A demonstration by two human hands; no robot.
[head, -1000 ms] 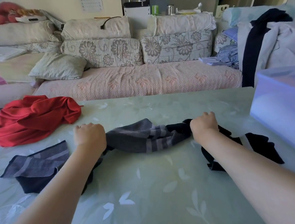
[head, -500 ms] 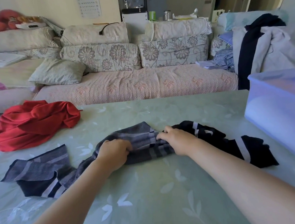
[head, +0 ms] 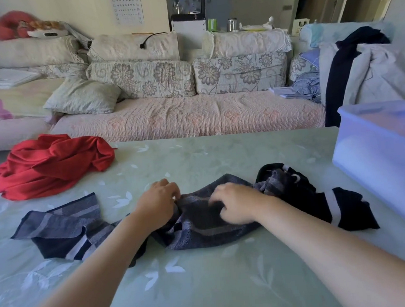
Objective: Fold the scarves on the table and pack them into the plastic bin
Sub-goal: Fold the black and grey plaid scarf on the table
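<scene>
Striped scarf (head: 209, 228), grey and dark, lying crumpled across the middle of the table (head: 207, 293), its ends trailing toward the left edge and toward the plastic bin (head: 376, 154) at the right edge. Left grip (head: 158, 205): fingers curled round a bunch of cloth at the scarf's midpoint. Right grip (head: 237, 205): just beside it, fingers bent down onto the cloth; motion blur leaves it unclear whether they pinch or only press. Change: a second earlier the two grips stood well apart with the scarf drawn taut between them; they have since closed together at the centre, and the span has slackened and spread. Interpretation: the band is probably being opened flat before a first fold; no fold is yet made. Red scarf (head: 52, 165): heaped at the far left corner, untouched. Bin contents cannot be read through its cloudy wall.
</scene>
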